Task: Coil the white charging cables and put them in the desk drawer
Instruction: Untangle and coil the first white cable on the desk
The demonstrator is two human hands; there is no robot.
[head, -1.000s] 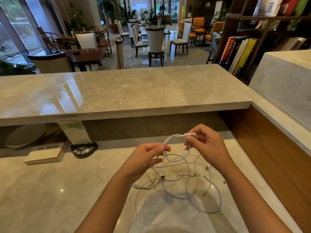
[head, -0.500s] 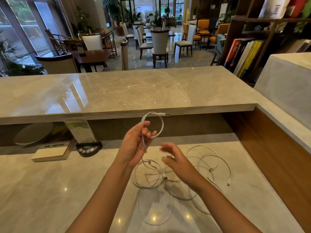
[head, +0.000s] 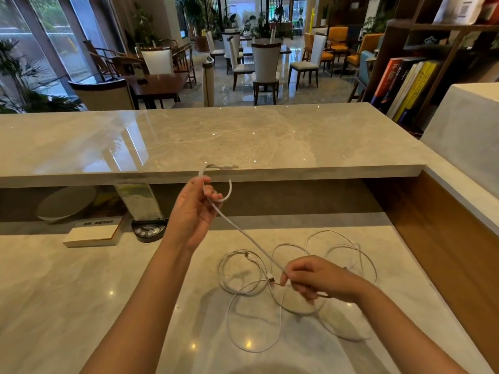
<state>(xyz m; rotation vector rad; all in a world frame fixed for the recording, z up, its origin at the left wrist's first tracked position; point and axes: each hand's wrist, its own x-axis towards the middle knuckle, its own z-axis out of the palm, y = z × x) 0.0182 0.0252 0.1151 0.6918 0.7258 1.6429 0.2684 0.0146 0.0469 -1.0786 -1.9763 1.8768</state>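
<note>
Nearest, loose white charging cables [head: 270, 306] lie in overlapping loops on the pale marble worktop [head: 67, 306], toward its right edge. The right hand [head: 318, 279] hovers just above that tangle, thumb and fingertips pinching one cable low down. From the pinch, this cable [head: 243, 233] runs taut, up and to the left, to the left hand [head: 194, 211], raised above the worktop. The left hand's fingers curl around the cable, holding a small loop [head: 229, 184] whose plug end points right. Toward the worktop's far left edge sit a white box [head: 91, 234] and a black round device [head: 147, 231]. Beyond rises a higher marble counter [head: 243, 136].
</note>
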